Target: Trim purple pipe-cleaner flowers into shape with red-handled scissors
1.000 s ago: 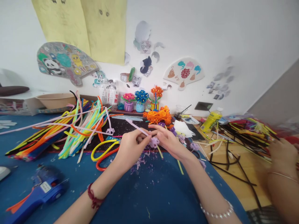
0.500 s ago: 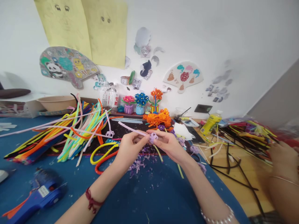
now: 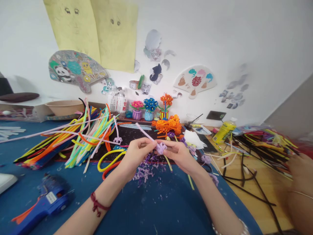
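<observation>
My left hand (image 3: 137,154) and my right hand (image 3: 178,153) meet above the blue table cover (image 3: 156,202). Both pinch a lilac pipe cleaner (image 3: 146,132) whose near end is coiled into a small flower (image 3: 160,148). The free end sticks up and away to the left. My left fingers hold the stem just left of the flower, my right fingers hold the flower itself. Purple trimmings (image 3: 145,169) lie scattered under my hands. A red cord bracelet sits on my left wrist.
A heap of coloured pipe cleaners (image 3: 80,133) lies at the left, a blue glue gun (image 3: 46,202) near the front left. Orange flowers (image 3: 167,124) and small flower pots (image 3: 148,109) stand by the wall. Another person's hand (image 3: 299,169) rests among dark pipe cleaners (image 3: 256,143) at the right.
My hands have shifted slightly right and down together, and the stem's free end now points more steeply up. The flower stays pinched between both hands.
</observation>
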A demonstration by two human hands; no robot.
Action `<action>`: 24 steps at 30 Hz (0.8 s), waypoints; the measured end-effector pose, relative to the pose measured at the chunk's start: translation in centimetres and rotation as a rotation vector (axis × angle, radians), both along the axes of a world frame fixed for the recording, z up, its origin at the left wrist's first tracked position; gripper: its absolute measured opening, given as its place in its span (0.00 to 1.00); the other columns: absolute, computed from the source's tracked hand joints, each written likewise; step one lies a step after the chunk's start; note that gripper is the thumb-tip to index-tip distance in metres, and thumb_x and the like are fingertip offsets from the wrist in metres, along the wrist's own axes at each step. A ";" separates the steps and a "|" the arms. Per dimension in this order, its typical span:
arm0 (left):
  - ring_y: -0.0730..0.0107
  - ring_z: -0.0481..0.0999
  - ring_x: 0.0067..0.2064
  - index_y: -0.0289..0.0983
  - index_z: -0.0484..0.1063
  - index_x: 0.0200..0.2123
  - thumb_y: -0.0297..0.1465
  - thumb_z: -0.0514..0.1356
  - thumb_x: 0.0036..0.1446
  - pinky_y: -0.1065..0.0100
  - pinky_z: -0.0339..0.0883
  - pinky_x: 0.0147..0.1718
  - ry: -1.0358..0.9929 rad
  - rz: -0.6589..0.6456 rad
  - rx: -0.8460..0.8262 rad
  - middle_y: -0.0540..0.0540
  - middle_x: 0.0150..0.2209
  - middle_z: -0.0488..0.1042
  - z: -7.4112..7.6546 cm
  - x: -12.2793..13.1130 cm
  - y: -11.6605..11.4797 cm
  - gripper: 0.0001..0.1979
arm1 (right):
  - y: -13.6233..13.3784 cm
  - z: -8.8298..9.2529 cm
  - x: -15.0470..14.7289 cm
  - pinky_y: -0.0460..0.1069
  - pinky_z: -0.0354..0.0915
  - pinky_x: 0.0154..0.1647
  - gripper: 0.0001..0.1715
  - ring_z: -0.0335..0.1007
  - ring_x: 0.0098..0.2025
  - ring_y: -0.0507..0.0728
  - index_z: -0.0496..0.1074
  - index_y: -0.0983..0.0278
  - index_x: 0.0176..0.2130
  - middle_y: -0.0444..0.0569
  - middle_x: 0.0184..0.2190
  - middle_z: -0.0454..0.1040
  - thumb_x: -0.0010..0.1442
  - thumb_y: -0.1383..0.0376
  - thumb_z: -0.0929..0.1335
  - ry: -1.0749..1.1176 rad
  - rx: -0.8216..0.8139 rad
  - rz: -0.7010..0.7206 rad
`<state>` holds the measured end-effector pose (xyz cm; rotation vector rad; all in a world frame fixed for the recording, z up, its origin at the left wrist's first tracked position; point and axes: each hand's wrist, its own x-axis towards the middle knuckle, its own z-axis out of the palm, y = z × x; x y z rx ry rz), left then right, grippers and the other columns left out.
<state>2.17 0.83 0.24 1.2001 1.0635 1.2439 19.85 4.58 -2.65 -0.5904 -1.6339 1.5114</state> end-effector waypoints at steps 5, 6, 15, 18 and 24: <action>0.81 0.52 0.18 0.35 0.72 0.26 0.41 0.64 0.47 0.74 0.43 0.17 -0.011 0.022 0.010 0.58 0.14 0.57 -0.2 0.1 -0.1 0.14 | -0.1 0.2 0.1 0.57 0.63 0.55 0.28 0.72 0.48 0.60 0.70 0.63 0.54 0.52 0.43 0.77 0.54 0.62 0.73 -0.029 0.001 0.023; 0.81 0.52 0.18 0.35 0.72 0.26 0.41 0.64 0.47 0.74 0.43 0.17 -0.015 0.021 0.009 0.58 0.14 0.57 -0.3 0.2 0.0 0.14 | -0.1 0.2 0.1 0.57 0.63 0.55 0.29 0.71 0.49 0.60 0.70 0.63 0.54 0.52 0.44 0.77 0.54 0.61 0.73 -0.035 -0.002 0.029; 0.81 0.50 0.18 0.37 0.64 0.21 0.43 0.62 0.51 0.75 0.43 0.17 -0.055 0.067 0.007 0.58 0.14 0.55 -0.9 -0.7 0.6 0.17 | -0.4 0.3 0.7 0.57 0.63 0.54 0.26 0.72 0.48 0.60 0.72 0.63 0.52 0.53 0.45 0.77 0.54 0.62 0.73 -0.102 -0.007 0.094; 0.82 0.50 0.18 0.37 0.63 0.21 0.43 0.62 0.51 0.75 0.43 0.17 -0.078 0.064 0.002 0.58 0.15 0.55 -0.9 -0.9 0.8 0.18 | -0.5 0.4 0.8 0.56 0.64 0.53 0.25 0.73 0.47 0.59 0.72 0.64 0.52 0.54 0.45 0.77 0.54 0.62 0.73 -0.097 -0.002 0.121; 0.82 0.50 0.17 0.36 0.63 0.20 0.44 0.61 0.51 0.75 0.44 0.17 -0.099 0.036 0.005 0.58 0.14 0.54 -0.9 -0.8 0.7 0.19 | -0.9 0.7 0.6 0.55 0.65 0.50 0.26 0.73 0.45 0.58 0.73 0.64 0.50 0.55 0.44 0.76 0.52 0.61 0.74 -0.122 -0.017 0.137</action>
